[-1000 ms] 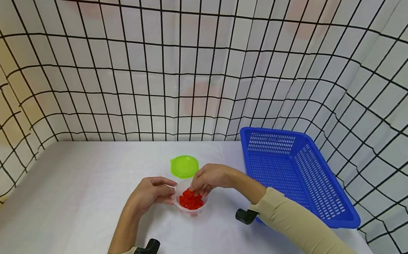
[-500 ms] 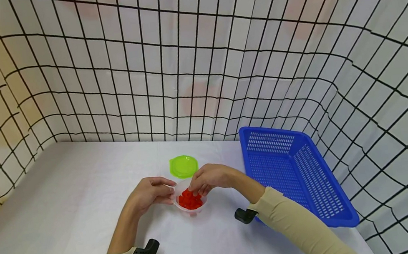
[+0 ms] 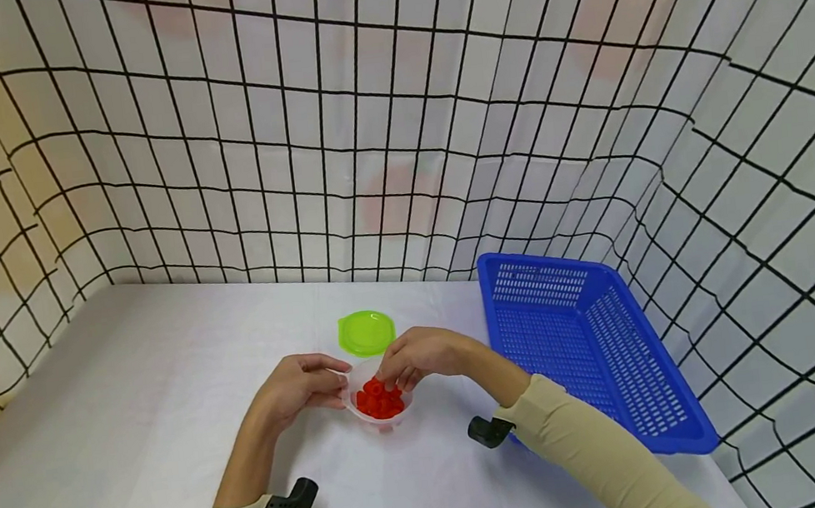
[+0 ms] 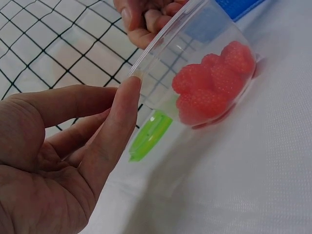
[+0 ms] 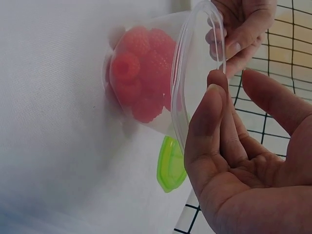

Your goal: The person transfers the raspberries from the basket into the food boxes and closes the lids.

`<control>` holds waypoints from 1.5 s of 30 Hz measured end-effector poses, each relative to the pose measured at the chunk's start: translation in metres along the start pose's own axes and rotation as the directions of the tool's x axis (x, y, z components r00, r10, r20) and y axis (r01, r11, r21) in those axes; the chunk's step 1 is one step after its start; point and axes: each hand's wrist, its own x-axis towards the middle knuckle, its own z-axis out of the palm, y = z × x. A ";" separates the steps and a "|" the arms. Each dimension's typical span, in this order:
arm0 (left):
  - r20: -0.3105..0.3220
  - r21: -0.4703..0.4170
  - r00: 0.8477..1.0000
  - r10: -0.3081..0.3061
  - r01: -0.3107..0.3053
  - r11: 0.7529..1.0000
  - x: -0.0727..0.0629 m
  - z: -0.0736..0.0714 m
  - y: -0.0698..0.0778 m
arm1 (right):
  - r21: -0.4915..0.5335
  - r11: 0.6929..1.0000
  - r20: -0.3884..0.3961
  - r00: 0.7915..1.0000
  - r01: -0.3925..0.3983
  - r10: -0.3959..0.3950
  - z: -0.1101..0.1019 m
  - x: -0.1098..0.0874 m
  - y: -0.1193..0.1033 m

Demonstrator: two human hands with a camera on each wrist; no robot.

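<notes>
A clear plastic bowl (image 3: 380, 428) holds several red raspberries (image 4: 214, 83); it stands on the white cloth. My left hand (image 4: 63, 141) pinches the bowl's rim on the left side between thumb and fingers. Over the right part of the bowl's opening is my right hand (image 3: 419, 355), its fingers loosely bent and nothing visible between them. In the right wrist view its fingertips overlap the rim; I cannot tell whether they touch it. Just behind the bowl lies a bright green lid (image 3: 367, 333), flat on the cloth.
A blue slotted plastic basket (image 3: 607, 348) stands at the right, partly behind the right forearm. White panels covered with a black wire grid (image 3: 333, 128) enclose the back and sides of the cloth-covered table (image 3: 128, 386). A dark device (image 3: 288, 502) sits on each wrist.
</notes>
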 end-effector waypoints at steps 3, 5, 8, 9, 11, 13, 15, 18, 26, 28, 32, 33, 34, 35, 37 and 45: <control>0.003 -0.002 1.000 -0.001 0.001 1.000 0.000 0.000 0.000 | 0.027 1.000 0.000 1.000 -0.001 0.001 -0.002 -0.001 0.000; 0.004 -0.001 1.000 -0.003 0.003 1.000 0.000 0.000 0.001 | 0.047 0.999 0.003 1.000 -0.002 0.001 -0.004 -0.001 0.000; 0.003 0.000 1.000 -0.009 0.009 1.000 0.000 0.000 0.001 | 0.078 0.997 0.001 1.000 0.001 -0.001 -0.008 -0.001 0.000; 0.002 0.001 1.000 -0.013 0.013 1.000 0.000 0.000 0.002 | 0.089 0.996 -0.003 1.000 0.000 0.000 -0.009 -0.001 0.000; 0.000 0.000 1.000 -0.019 0.019 1.000 0.000 0.000 0.002 | 0.102 0.995 -0.016 1.000 0.002 0.000 -0.012 0.000 0.000; 0.000 -0.001 1.000 -0.025 0.025 1.000 0.000 0.000 0.002 | 0.114 0.994 -0.045 0.999 0.000 0.005 -0.016 0.000 -0.001; -0.001 -0.002 1.000 -0.030 0.030 1.000 0.000 0.000 0.002 | 0.128 0.992 -0.081 0.997 0.002 0.009 -0.020 0.001 -0.002; 0.000 -0.001 0.999 -0.036 0.036 0.999 0.000 0.000 0.001 | 0.161 0.987 -0.148 0.989 0.000 0.025 -0.027 0.002 -0.003; 0.029 -0.019 0.999 -0.042 0.043 0.999 0.002 -0.001 -0.001 | 0.276 0.961 -0.288 0.953 -0.016 0.099 -0.038 0.006 0.000; 0.033 -0.022 0.999 -0.036 0.037 0.999 0.001 -0.001 -0.001 | 0.286 0.958 -0.302 0.948 -0.012 0.102 -0.039 0.007 0.001; -0.006 -0.040 0.999 -0.040 0.040 0.998 -0.001 -0.002 0.000 | 0.303 0.953 -0.322 0.940 -0.007 0.110 -0.042 0.008 0.003; -0.016 -0.043 0.999 -0.036 0.035 0.998 -0.001 -0.002 0.000 | 0.306 0.952 -0.329 0.938 -0.007 0.113 -0.042 0.009 0.004; -0.029 -0.047 0.999 -0.033 0.032 0.998 -0.001 -0.002 0.001 | 0.310 0.951 -0.336 0.935 -0.007 0.117 -0.043 0.009 0.004; -0.044 -0.052 0.999 -0.031 0.029 0.998 -0.001 -0.002 0.001 | 0.312 0.950 -0.340 0.933 -0.007 0.118 -0.043 0.010 0.005; -0.073 -0.061 0.997 -0.025 0.020 0.998 0.000 -0.001 0.002 | 0.319 0.948 -0.346 0.930 -0.005 0.121 -0.044 0.011 0.005; -0.159 -0.048 0.987 -0.026 0.018 0.999 0.001 -0.001 0.004 | 0.329 0.944 -0.368 0.919 -0.014 0.142 -0.046 0.016 0.002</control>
